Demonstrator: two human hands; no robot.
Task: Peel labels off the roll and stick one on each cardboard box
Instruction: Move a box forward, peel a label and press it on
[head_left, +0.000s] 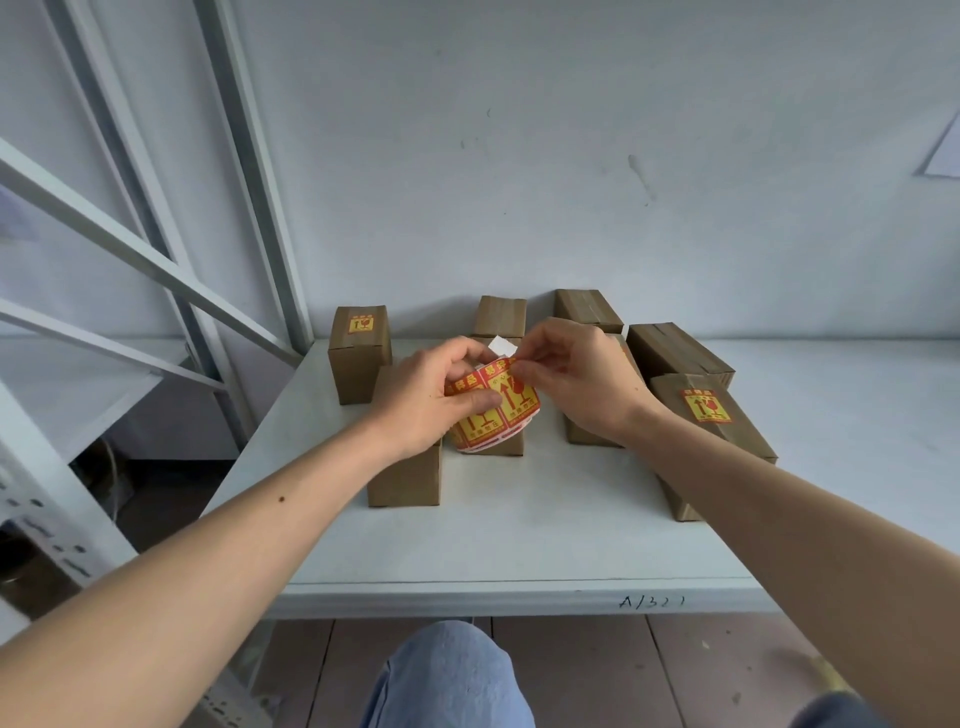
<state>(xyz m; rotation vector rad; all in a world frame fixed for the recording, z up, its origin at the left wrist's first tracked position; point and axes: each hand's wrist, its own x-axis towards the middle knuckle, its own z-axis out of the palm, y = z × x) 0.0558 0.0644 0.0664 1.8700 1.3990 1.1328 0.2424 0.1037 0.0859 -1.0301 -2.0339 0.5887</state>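
Note:
My left hand (434, 395) grips a roll of red-and-yellow labels (493, 410) above the middle of the white table (498, 540). My right hand (576, 382) pinches the top edge of a label on the roll between thumb and forefinger, beside a white tab of backing paper (503, 344). Several brown cardboard boxes stand around. The back-left box (359, 358) and the right front box (711, 441) each carry a label on top. A plain box (405, 478) stands under my left wrist, and another sits partly hidden behind the roll.
More unlabelled boxes stand at the back (500, 314), (587, 310) and back right (675, 351). A white metal shelving frame (156, 270) rises at the left. The wall is close behind the table. My knee (447, 675) is below the front edge.

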